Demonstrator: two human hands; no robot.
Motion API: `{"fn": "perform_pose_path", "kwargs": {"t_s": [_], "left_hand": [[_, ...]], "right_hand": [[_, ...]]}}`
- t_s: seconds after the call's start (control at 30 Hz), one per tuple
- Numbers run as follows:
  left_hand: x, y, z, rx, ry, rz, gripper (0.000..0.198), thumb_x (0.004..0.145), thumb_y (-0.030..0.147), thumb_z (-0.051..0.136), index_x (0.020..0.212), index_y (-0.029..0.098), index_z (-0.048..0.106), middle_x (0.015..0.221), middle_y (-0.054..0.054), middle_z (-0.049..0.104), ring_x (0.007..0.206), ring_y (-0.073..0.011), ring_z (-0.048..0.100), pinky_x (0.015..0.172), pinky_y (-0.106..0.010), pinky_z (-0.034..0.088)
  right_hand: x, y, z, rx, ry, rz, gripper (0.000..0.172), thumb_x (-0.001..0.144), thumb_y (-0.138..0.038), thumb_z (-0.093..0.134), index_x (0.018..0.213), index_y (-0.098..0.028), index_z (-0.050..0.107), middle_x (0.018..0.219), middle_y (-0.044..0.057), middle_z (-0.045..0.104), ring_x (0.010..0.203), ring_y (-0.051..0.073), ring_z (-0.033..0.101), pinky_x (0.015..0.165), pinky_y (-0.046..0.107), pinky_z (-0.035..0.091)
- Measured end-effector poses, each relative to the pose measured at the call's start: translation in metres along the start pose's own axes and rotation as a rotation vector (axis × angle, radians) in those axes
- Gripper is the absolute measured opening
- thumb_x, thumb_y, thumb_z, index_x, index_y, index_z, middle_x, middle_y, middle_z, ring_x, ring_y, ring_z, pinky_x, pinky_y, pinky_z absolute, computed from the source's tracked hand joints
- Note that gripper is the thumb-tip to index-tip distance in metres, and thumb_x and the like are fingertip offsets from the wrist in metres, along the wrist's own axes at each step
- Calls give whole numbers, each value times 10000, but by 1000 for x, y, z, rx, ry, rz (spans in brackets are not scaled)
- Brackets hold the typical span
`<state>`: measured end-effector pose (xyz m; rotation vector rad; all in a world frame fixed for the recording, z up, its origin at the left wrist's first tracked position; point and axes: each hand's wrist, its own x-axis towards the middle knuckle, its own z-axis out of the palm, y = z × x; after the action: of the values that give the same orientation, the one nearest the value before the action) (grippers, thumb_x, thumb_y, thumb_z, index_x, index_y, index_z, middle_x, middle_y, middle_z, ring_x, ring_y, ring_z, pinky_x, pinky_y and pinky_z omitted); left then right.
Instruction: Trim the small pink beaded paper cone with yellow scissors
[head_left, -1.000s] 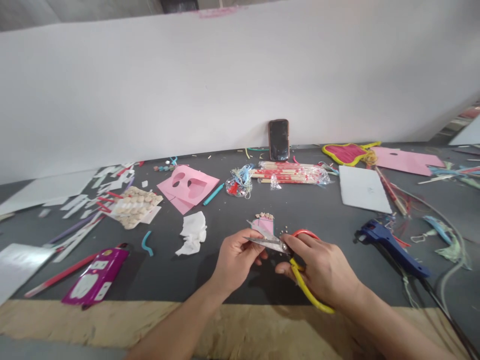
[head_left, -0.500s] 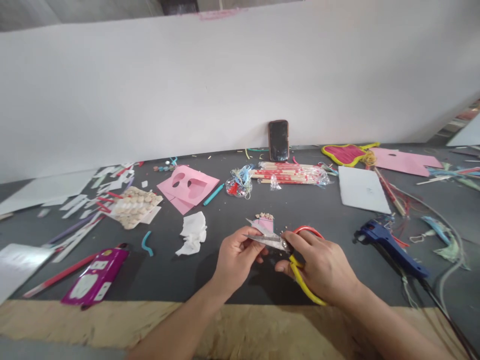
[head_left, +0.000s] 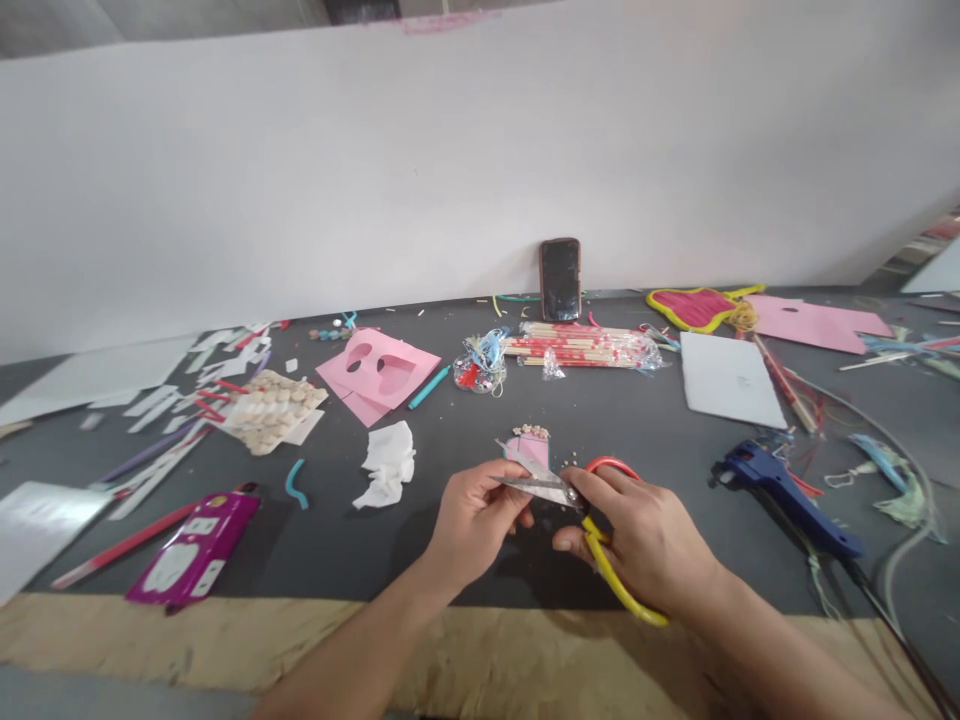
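A pair of scissors (head_left: 546,486) with one red and one yellow handle is gripped in my right hand (head_left: 646,535), its blades parted and pointing left. My left hand (head_left: 474,520) is closed in a pinch by the blades; what sits between its fingertips is hidden. Just beyond the blades lies a small pink piece (head_left: 534,449) with a row of tiny beige bits (head_left: 531,431) along its far edge. A few crumbs are scattered near the scissors.
A blue glue gun (head_left: 787,497) with its cord lies at right. Crumpled white tissue (head_left: 387,464), a purple packet (head_left: 196,548) and pink cut-out paper (head_left: 381,372) are at left. Bundled sticks (head_left: 585,345) and a phone (head_left: 560,280) leaning on the white board stand behind.
The scissors' handles have spread a little further apart, the yellow one swinging down and right. Both hands stay in nearly the same place. The view has shifted slightly.
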<state>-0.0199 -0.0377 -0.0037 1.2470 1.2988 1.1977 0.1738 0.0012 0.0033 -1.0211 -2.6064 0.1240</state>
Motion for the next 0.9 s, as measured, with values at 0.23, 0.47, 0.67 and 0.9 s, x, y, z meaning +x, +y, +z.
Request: {"fn": "perform_pose_path", "kwargs": {"t_s": [0.23,0.47,0.67,0.9], "left_hand": [[-1,-3,4,-11,29,-14,235,830,356,578,759,141,641,516,17,563,455,-80,536,435,-153,425],[-2,0,5,-49,61,-40,180,796,334,625,781,155,606,532,24,584,502,-100,587,486,-169,480],[-1,0,4,-8,93,7,153,798,304,612,745,160,613,553,17,610,523,-107,602,515,-178,486],[-2,3,1,16,45,7,157,812,282,585,719,161,624,557,8,627,542,-120,612,556,-195,497]], "right_hand": [[-4,-2,-1,-34,-13,23,432,924,-538,327,993,-187,568,787,54,665,665,201,623,527,285,385],[-1,0,1,-45,12,49,513,880,-626,345,1024,-191,576,802,64,660,656,183,612,532,263,381],[0,1,-1,-78,-3,36,627,799,-713,400,1089,-183,565,893,97,657,733,221,624,581,297,429],[2,-2,-5,-53,-17,31,725,727,-767,438,1114,-168,567,920,115,639,807,247,611,633,332,467]]}}
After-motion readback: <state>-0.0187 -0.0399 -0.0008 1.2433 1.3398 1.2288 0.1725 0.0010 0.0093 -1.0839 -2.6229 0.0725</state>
